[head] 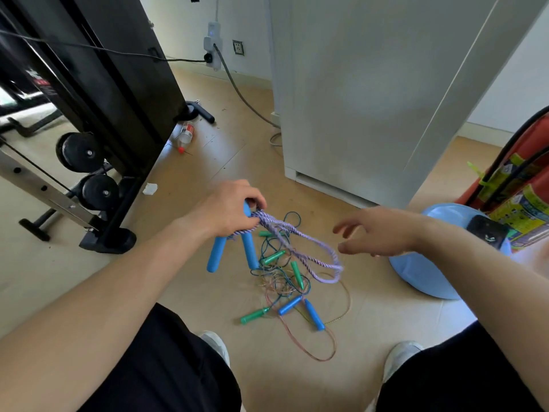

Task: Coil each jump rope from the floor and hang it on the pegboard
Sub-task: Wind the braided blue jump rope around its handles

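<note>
- Nearest to us, a tangle of thin cords (282, 281) lies on the floor (208, 292) between our shoes, with green handles (254, 315) and a pair of blue ones (315, 315) mixed in.
- Above it, our left hand (228, 209) is clenched around the gathered top of the purple rope (273, 224). Its two blue handles (216, 254) hang down from the fist and its loops trail off to the right.
- Our right hand (377, 233) holds nothing. Its fingers are spread and slack, just beside the far end of those loops but apart from them.
- We judge this rope partly coiled and not yet hung. The others are untouched.
- The loops look uneven, so one could slide out of the left fist if the right hand pulls on a single strand.
- The lowest loop seems to dangle close over the floor tangle. Lifting without care may hook a green handle and drag the whole pile up.
- Further off, a blue basin (421, 278) and a fire extinguisher (511, 188) stand at the right, a gym machine (98, 99) at the left and a white cabinet (356, 99) ahead. A swinging handle could knock any of them.
- The pegboard is nowhere in view.
- We cannot count the ropes in the pile, nor tell whether the purple bundle is wrapped or merely bunched, as the left hand's fingers cover that spot.
</note>
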The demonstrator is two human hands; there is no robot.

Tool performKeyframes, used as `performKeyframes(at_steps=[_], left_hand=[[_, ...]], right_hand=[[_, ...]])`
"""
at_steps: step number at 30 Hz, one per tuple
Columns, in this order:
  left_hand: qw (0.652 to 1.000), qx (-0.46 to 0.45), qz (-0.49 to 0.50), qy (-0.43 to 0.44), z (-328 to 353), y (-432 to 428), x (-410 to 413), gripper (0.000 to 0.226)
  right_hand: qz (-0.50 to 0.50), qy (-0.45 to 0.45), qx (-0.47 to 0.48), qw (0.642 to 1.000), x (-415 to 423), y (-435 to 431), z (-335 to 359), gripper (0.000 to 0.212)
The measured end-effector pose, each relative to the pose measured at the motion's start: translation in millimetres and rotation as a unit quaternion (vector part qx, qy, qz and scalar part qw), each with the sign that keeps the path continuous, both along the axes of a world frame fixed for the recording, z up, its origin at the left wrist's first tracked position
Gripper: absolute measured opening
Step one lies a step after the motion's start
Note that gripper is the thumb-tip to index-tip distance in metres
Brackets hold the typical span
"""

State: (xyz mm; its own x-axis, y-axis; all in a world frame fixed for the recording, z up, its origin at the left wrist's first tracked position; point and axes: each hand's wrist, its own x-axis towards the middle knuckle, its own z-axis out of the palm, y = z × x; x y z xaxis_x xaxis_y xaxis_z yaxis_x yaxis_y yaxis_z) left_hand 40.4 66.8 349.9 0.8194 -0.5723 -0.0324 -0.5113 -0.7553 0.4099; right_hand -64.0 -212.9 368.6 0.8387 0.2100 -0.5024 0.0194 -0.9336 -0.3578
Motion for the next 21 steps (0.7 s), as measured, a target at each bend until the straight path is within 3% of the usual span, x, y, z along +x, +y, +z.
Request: performKeyframes(at_steps=[3, 6, 12, 16, 21], left_hand=[[0.998, -0.05, -0.048, -0.013, 5.4, -18.9, -18.2, 0.028], [0.991, -0.105, -0.078, -0.004, 12.1, -33.6, -32.7, 0.032], [0.983, -0.166, -0.082, -0.007, 18.1, -38.0, -38.0, 0.034], [0.989, -0.134, -0.069, 0.001, 13.1, -33.8, -35.3, 0.033], [0.999, -0.022, -0.033, -0.018, 5.3, -28.1, -24.9, 0.031]], right_hand=[[-0.007, -0.115, 0.038, 0.993, 6.9, 16.5, -2.5, 0.033], [-0.015, -0.157, 0.103, 0.982, 12.7, 31.4, -7.6, 0.041], [-0.039, -0.033, 0.215, 0.975, 16.9, 43.0, -15.9, 0.051], [-0.035, -0.068, 0.212, 0.974, 15.7, 37.5, -20.6, 0.034], [-0.117, -0.137, 0.255, 0.95, 20.9, 11.3, -19.1, 0.035]])
